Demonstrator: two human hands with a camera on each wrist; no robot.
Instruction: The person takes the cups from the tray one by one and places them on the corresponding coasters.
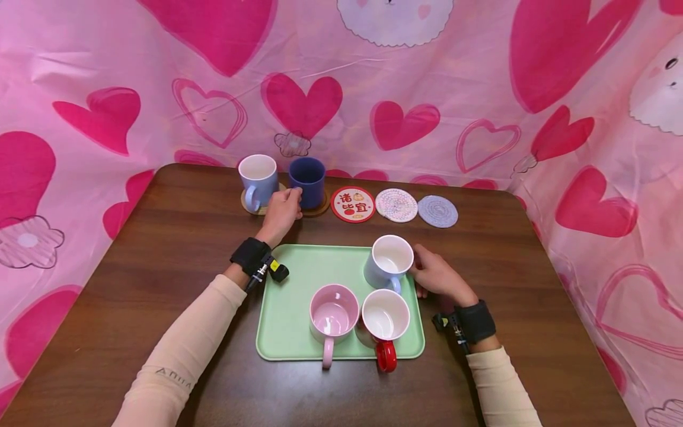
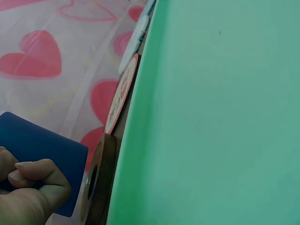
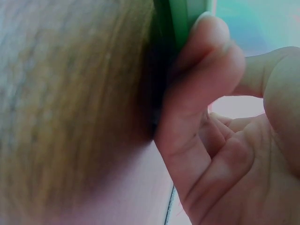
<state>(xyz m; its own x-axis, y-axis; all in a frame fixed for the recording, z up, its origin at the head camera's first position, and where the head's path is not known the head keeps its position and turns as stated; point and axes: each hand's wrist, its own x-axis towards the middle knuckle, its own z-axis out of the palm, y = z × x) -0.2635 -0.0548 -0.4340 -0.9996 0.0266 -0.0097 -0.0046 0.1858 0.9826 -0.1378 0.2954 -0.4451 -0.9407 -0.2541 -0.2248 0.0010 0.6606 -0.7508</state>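
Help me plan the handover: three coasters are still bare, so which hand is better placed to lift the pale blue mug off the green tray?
The right hand: it already touches the pale blue mug, while the left hand grips the dark blue mug.

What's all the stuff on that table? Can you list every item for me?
Table: one, dark brown wood.
Backdrop: one, pink with hearts, behind and beside the table.
Tray: one, light green, near edge.
Mugs on tray: three; pale blue mug, pink mug, red-handled mug.
Mugs at back: two; light blue mug, dark blue mug, each on a brown coaster.
Bare coasters: three; red coaster, white coaster, grey coaster.
Left hand: at the dark blue mug.
Right hand: at the pale blue mug.
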